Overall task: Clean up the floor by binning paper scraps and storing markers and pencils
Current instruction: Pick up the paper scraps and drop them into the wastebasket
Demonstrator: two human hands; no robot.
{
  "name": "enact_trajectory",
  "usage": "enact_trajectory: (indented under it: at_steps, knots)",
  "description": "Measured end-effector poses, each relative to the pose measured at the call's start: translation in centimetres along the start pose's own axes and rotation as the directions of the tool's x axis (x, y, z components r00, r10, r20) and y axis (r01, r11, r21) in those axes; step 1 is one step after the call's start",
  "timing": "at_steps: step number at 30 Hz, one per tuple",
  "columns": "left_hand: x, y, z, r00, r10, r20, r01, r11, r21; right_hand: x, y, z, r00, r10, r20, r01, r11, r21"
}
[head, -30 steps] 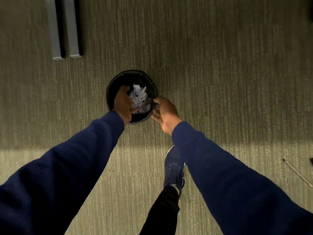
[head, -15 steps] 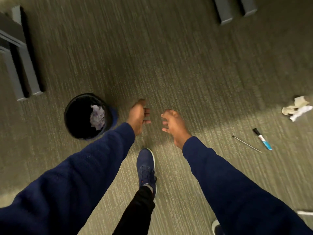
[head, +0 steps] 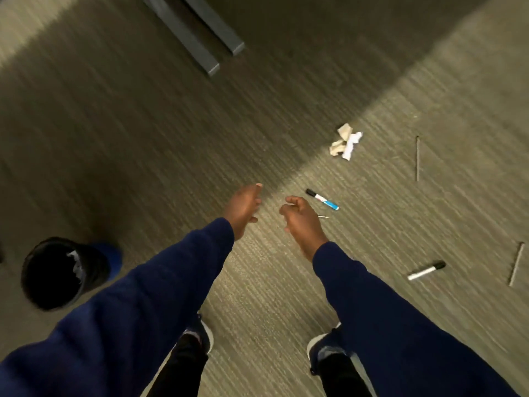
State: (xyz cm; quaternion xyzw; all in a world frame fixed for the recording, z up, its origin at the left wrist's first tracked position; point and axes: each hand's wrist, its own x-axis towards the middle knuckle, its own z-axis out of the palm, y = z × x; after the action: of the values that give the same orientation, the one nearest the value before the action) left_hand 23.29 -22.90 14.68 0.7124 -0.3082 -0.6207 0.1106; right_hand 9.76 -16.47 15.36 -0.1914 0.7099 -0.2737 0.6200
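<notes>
My left hand [head: 243,209] and my right hand [head: 300,222] hang side by side over the carpet, both empty with loosely curled fingers. Just right of my right hand lies a blue-and-white marker [head: 322,199] with a black cap, and a thin pencil [head: 323,216] pokes out from behind that hand. Crumpled paper scraps [head: 345,145] sit farther ahead to the right. A second marker [head: 426,270], white with a black cap, lies at the right. Two thin pencils [head: 417,158] [head: 516,263] lie beyond it. The black bin [head: 57,272] with paper inside stands at the lower left.
Grey furniture legs [head: 197,32] stand at the top centre. My two feet in dark blue shoes [head: 323,346] are planted on the carpet below my arms. A blue object [head: 113,257] shows just behind the bin.
Both hands left the bin and came away empty. My view swung right, so the bin slid to the lower left and the scraps, markers and pencils came into view.
</notes>
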Motion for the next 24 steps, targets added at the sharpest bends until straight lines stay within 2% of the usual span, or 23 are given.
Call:
enact_trajectory:
  at_steps: [8,11,15,18,20,22,24]
  knots:
    - [-1.8,6.1,16.2,0.994,0.04,0.099,-0.049,0.994,0.096,-0.3,-0.4,-16.2,0.988,0.03,-0.151,-0.024,0.999,0.044]
    - [0.2,6.8,20.4,0.985,0.055,0.162,-0.082,0.982,0.171,2.2,-0.1,-18.8,0.98,0.042,-0.194,-0.036,0.999,0.032]
    - [6.0,6.3,23.3,0.973,0.08,0.219,-0.159,0.915,0.37,7.1,1.3,-19.8,0.978,0.033,-0.206,-0.045,0.998,-0.055]
    - [12.4,5.8,23.9,0.95,0.118,0.288,-0.278,0.738,0.615,12.5,2.9,-20.1,0.972,0.013,-0.233,-0.053,0.985,-0.166]
    - [16.9,5.8,23.7,0.92,0.135,0.368,-0.383,0.504,0.774,16.8,3.8,-20.1,0.973,0.001,-0.232,-0.063,0.964,-0.257]
    - [21.3,6.4,23.6,0.883,0.148,0.446,-0.469,0.246,0.848,21.4,4.3,-20.2,0.976,-0.017,-0.218,-0.07,0.92,-0.384]
    - [25.5,7.1,23.9,0.858,0.172,0.484,-0.506,0.119,0.854,26.1,4.4,-20.2,0.979,-0.049,-0.198,-0.06,0.859,-0.508]
